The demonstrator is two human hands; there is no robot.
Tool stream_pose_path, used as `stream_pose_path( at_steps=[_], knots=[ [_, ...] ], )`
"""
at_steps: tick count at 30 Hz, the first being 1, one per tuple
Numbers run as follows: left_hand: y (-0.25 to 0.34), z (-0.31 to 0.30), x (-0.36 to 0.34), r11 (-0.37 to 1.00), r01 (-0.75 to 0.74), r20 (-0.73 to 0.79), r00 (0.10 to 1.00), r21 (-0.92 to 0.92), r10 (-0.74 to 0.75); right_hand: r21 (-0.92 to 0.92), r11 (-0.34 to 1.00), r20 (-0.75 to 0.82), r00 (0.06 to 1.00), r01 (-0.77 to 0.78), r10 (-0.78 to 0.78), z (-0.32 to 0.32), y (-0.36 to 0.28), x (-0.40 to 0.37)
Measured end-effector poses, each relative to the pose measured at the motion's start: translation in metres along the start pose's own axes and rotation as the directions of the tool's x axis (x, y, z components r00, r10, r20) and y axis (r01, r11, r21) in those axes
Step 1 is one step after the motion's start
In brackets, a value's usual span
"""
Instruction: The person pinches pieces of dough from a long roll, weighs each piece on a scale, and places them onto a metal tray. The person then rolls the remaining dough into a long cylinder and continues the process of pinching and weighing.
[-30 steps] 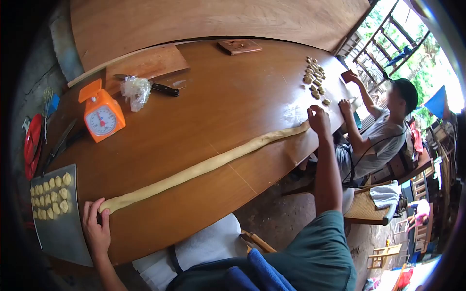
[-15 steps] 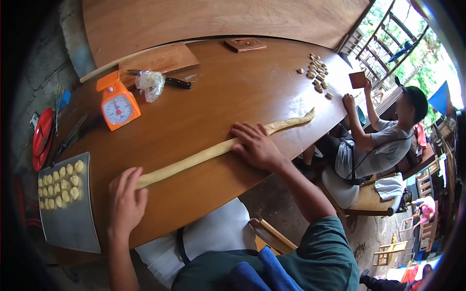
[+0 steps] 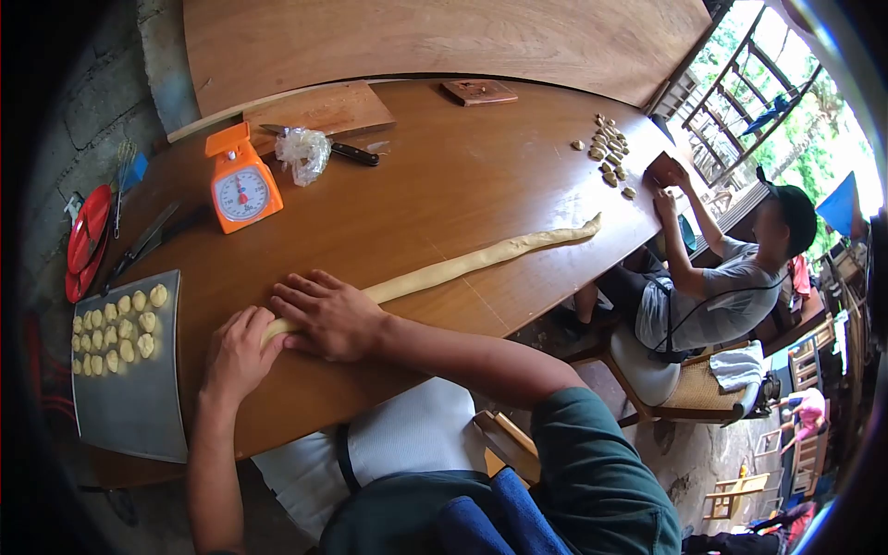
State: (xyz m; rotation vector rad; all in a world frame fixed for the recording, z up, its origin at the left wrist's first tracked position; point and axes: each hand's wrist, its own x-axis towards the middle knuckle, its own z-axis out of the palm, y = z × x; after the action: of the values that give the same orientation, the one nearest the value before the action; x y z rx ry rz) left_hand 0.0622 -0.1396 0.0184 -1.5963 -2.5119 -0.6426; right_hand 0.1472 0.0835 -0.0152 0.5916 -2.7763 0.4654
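Observation:
A long rope of dough (image 3: pixel 462 264) lies diagonally across the brown wooden table (image 3: pixel 416 185). My left hand (image 3: pixel 240 356) is closed around its near left end, fingers bent over the dough. Right beside it, my right hand (image 3: pixel 328 314) rests on the rope with its fingers spread and the thumb close to my left hand. Part of the dough under both hands is hidden. To the left, a metal tray (image 3: pixel 134 407) bears several small dough pieces (image 3: pixel 125 328) in rows.
An orange scale (image 3: pixel 242 194), a plastic bag (image 3: pixel 303 155) and a knife (image 3: pixel 356 155) are at the back left. Red plates (image 3: pixel 88 231) sit at the left edge. Several small pieces (image 3: pixel 606 148) lie far right, near a seated person (image 3: pixel 731 277) holding a brown board (image 3: pixel 661 170).
My right hand has moved left along the dough rope to beside my left hand. My left hand has closed over the rope's end. The other person's board has come down.

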Motion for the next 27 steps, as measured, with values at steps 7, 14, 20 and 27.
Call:
stream_pose_path(
  at_steps=[7,14,20,27],
  knots=[
    [-0.008,-0.008,-0.023,0.996,0.084,-0.055,0.995,0.025,-0.083,-0.072,0.984,0.115,0.979,-0.162,0.169,-0.054,0.064,-0.032],
    [-0.012,-0.015,-0.035,0.99,0.136,-0.089,0.986,-0.023,-0.138,-0.192,0.836,-0.191,0.855,-0.514,0.482,-0.111,0.205,-0.149],
    [-0.018,-0.019,-0.037,0.99,0.14,-0.132,0.981,-0.031,-0.143,-0.316,0.424,-0.349,0.52,-0.849,0.78,-0.164,0.296,-0.266],
    [-0.011,-0.015,-0.035,0.984,0.177,-0.147,0.973,-0.034,-0.18,-0.148,0.461,-0.375,0.481,-0.875,0.792,-0.147,0.272,-0.278]
  ],
)
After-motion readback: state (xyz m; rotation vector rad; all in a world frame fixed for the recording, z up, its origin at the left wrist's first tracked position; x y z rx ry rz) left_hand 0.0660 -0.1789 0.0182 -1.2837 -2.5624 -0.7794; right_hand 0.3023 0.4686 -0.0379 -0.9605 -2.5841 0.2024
